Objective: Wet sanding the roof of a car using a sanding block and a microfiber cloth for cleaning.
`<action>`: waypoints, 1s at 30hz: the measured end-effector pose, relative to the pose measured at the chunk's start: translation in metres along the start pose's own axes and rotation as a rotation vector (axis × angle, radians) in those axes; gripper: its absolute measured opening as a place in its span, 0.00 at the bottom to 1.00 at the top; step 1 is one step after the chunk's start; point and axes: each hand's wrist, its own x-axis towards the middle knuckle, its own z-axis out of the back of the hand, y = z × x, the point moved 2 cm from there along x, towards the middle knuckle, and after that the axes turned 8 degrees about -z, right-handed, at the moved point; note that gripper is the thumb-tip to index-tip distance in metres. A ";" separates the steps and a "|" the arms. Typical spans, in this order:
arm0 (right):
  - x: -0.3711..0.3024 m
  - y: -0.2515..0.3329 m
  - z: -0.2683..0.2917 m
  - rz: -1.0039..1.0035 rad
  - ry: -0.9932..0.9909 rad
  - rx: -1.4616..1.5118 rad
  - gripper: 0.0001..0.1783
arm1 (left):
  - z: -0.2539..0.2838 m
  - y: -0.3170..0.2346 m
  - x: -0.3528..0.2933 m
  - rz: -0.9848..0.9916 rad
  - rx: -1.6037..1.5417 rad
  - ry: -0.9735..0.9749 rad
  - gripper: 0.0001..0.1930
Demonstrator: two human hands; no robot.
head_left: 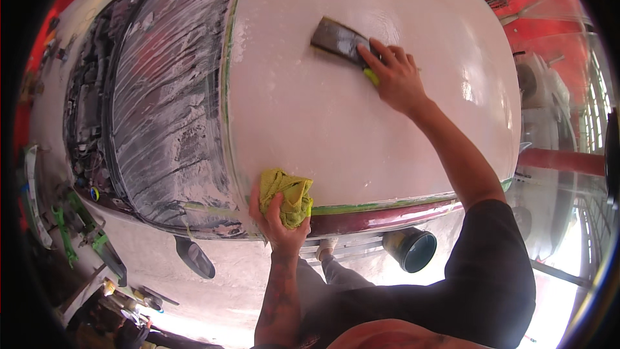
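My right hand (394, 74) is closed on one end of a dark, flat sanding block (338, 39) with a wet film on its top and a yellow-green piece near my fingers. The block lies against the pale, wet car roof (310, 123), toward its far side. Bunched in my left hand (282, 234) is a yellow-green cloth (287, 195), held at the near edge of the roof by the windshield corner. My fingers wrap around the cloth's sides. The underside of the block is hidden.
Plastic film with whitish smears covers the windshield (171, 103); green tape borders the roof. An exposed engine bay (87, 113) lies at left. Along the near side are a side mirror (195, 257) and a black bucket (413, 250). Green-and-black parts (84, 229) lie at lower left.
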 end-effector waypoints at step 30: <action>-0.042 0.041 0.019 -0.057 0.103 0.059 0.36 | 0.000 0.002 0.001 0.000 -0.070 -0.025 0.39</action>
